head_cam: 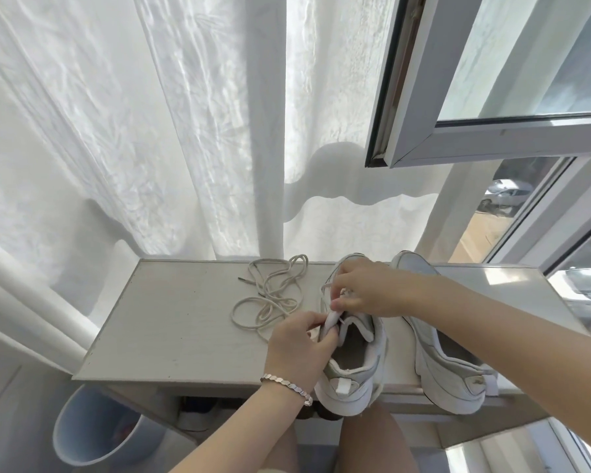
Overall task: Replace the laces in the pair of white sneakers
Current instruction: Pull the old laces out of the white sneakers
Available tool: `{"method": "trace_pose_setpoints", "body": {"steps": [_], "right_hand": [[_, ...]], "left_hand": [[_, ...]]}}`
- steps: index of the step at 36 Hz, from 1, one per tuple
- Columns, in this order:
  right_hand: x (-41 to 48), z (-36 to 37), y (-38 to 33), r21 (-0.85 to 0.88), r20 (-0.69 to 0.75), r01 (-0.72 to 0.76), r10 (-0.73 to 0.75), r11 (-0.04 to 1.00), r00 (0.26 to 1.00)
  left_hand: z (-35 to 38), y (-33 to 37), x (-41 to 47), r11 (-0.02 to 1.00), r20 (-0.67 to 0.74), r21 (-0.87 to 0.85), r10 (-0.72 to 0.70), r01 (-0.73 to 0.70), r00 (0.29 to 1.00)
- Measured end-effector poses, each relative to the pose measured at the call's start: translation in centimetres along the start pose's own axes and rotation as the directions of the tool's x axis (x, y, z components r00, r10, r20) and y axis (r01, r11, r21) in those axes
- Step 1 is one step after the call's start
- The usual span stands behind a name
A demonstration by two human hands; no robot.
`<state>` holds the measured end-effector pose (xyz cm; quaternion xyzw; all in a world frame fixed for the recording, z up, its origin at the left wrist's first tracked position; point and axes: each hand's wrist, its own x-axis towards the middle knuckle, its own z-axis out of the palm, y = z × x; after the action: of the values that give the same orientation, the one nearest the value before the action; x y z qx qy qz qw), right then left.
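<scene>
so left hand (297,346) grips sneaker (352,370), right hand (372,291) pinches lace (325,286); heel (345,401) overhangs shelf (171,319).

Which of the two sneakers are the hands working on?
The sneaker nearer the loose laces: left hand and right hand hold it; the other sneaker goes unheld.

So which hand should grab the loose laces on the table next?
Probably the left hand: the loose laces lie right beside it, left of the sneaker it holds. The right hand is farther off, pinching the sneaker's white lace.
</scene>
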<state>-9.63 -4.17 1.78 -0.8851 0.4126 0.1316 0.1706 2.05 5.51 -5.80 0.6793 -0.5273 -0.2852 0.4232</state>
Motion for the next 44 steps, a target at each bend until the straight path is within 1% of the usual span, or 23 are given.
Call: {"method": "trace_pose_setpoints", "body": {"steps": [3, 11, 14, 17, 18, 19, 21, 22, 24, 26, 28, 29, 30, 31, 32, 33, 34, 35, 36, 38, 39, 41, 44], "right_hand": [[0.2, -0.2, -0.1, 0.014, -0.009, 0.003, -0.003, 1.000, 1.000], [1.3, 1.2, -1.9, 0.133, -0.082, -0.047, 0.058, 0.990, 0.995], [1.5, 1.9, -2.1, 0.329, -0.137, -0.052, 0.102, 0.943, 0.985], [1.6, 2.8, -2.3, 0.567, -0.251, -0.010, 0.185, 0.824, 0.950], [1.7, 2.9, -2.3, 0.668, -0.295, 0.004, 0.260, 0.744, 0.919], [1.8, 2.7, -2.2, 0.781, -0.313, 0.022, 0.362, 0.624, 0.878], [2.0, 1.7, -2.0, 0.919, -0.284, 0.076, 0.516, 0.387, 0.808], [2.1, 1.1, -1.8, 0.931, -0.278, 0.086, 0.538, 0.354, 0.796], [1.7, -0.3, -1.8, 0.906, -0.285, 0.065, 0.489, 0.417, 0.824], [0.3, -1.9, -1.8, 0.857, -0.238, 0.011, 0.376, 0.516, 0.895], [-2.1, -3.9, -1.7, 0.736, -0.118, -0.071, 0.231, 0.673, 0.966], [-3.6, -4.8, -1.7, 0.618, -0.010, -0.118, 0.158, 0.777, 0.987], [-5.1, -5.7, -1.7, 0.480, 0.136, -0.160, 0.107, 0.863, 0.985], [-6.5, -6.4, -1.8, 0.341, 0.303, -0.195, 0.089, 0.920, 0.949], [-7.9, -6.9, -2.0, 0.215, 0.452, -0.226, 0.108, 0.950, 0.886], [-8.9, -7.1, -2.2, 0.106, 0.548, -0.252, 0.154, 0.962, 0.822], [-9.6, -7.1, -2.2, 0.019, 0.583, -0.272, 0.210, 0.962, 0.785], [-10.0, -6.9, -2.1, -0.045, 0.564, -0.287, 0.262, 0.957, 0.783], [-10.0, -6.6, -1.9, -0.089, 0.498, -0.292, 0.296, 0.952, 0.815], [-9.2, -5.5, -1.3, -0.112, 0.268, -0.283, 0.303, 0.953, 0.915], [-8.5, -4.9, -1.0, -0.075, 0.132, -0.258, 0.266, 0.963, 0.955], [-6.6, -3.6, -0.6, 0.057, -0.080, -0.170, 0.175, 0.984, 0.981], [-3.6, -2.1, -0.8, 0.160, -0.188, -0.044, 0.075, 0.986, 0.979]], "left_hand": [[0.1, 0.0, -0.1, 0.999, -0.039, 0.024, 0.033, -0.032, 0.999], [0.3, 0.4, -0.2, 1.000, -0.082, 0.008, 0.015, -0.014, 0.996], [0.2, 0.0, -0.1, 1.000, -0.086, -0.009, -0.005, 0.005, 0.996], [0.1, -0.2, 0.1, 1.000, -0.080, 0.010, 0.004, -0.003, 0.997], [0.1, -0.2, 0.1, 0.999, -0.071, 0.032, 0.018, -0.016, 0.997], [0.2, 0.0, 0.0, 0.998, -0.061, 0.053, 0.028, -0.025, 0.998], [0.4, 0.3, -0.1, 0.998, -0.043, 0.068, 0.016, -0.013, 0.999], [0.5, 0.3, -0.2, 0.998, -0.036, 0.060, 0.003, -0.001, 0.999], [0.5, 0.3, -0.1, 0.999, -0.028, 0.041, -0.016, 0.018, 0.999], [0.4, 0.2, 0.0, 1.000, -0.021, 0.017, -0.015, 0.015, 1.000], [0.3, 0.1, 0.1, 1.000, -0.015, -0.005, -0.004, 0.004, 1.000], [0.4, 0.1, 0.2, 1.000, -0.014, -0.013, 0.002, -0.002, 1.000], [0.5, 0.0, 0.2, 1.000, -0.012, -0.015, 0.008, -0.008, 1.000], [0.7, -0.1, 0.2, 1.000, -0.011, -0.013, 0.016, -0.016, 1.000], [0.8, -0.1, 0.2, 1.000, -0.007, -0.007, 0.019, -0.019, 1.000], [0.9, -0.1, 0.2, 1.000, -0.005, 0.001, 0.022, -0.022, 1.000], [1.0, -0.1, 0.2, 1.000, -0.006, 0.008, 0.026, -0.026, 1.000], [1.1, -0.1, 0.2, 0.999, -0.010, 0.014, 0.034, -0.034, 0.999], [1.2, -0.1, 0.2, 0.999, -0.017, 0.021, 0.043, -0.043, 0.999], [1.3, 0.0, 0.2, 0.998, -0.026, 0.033, 0.054, -0.054, 0.998], [1.3, 0.0, 0.3, 0.998, -0.027, 0.039, 0.060, -0.059, 0.998], [1.3, 0.0, 0.3, 0.997, -0.026, 0.044, 0.068, -0.067, 0.997], [1.2, 0.0, 0.2, 0.998, -0.015, 0.010, 0.066, -0.066, 0.998]]}}
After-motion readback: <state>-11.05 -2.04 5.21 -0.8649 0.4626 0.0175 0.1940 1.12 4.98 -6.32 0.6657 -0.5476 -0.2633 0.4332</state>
